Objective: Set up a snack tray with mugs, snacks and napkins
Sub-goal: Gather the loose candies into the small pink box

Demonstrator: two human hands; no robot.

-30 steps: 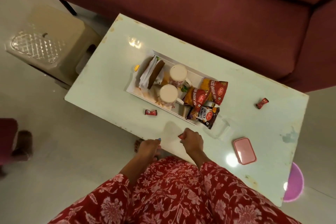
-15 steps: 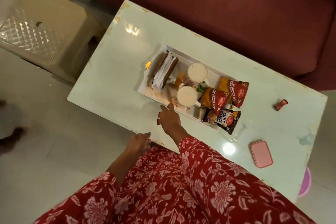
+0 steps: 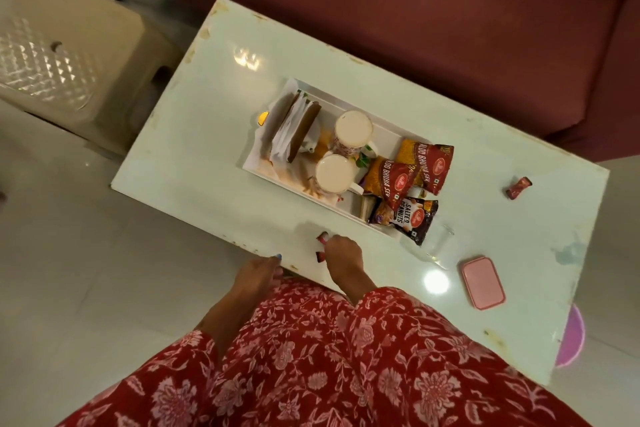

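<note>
- Head view: a small red-wrapped candy sits at lower centre of the frame, on the counter near its front edge, with only its two twisted ends showing, one above and one below the knuckles.
- Its long axis runs roughly up and down the frame, slightly tilted, across the fingers that cover it.
- The right hand is the grip in play: fingers curled over the candy and, as far as I can judge, pinching its middle; whether it is lifted off the surface cannot be told.
- The left hand rests at the counter's front edge, lower left of the candy, fingers relaxed and holding nothing.
- The tray lies up and to the right of the grip, apart from it, already carrying napkins, two mugs and snack packets.
- A second red candy lies well apart at the right of the frame; the right hand is the nearer one.
</note>
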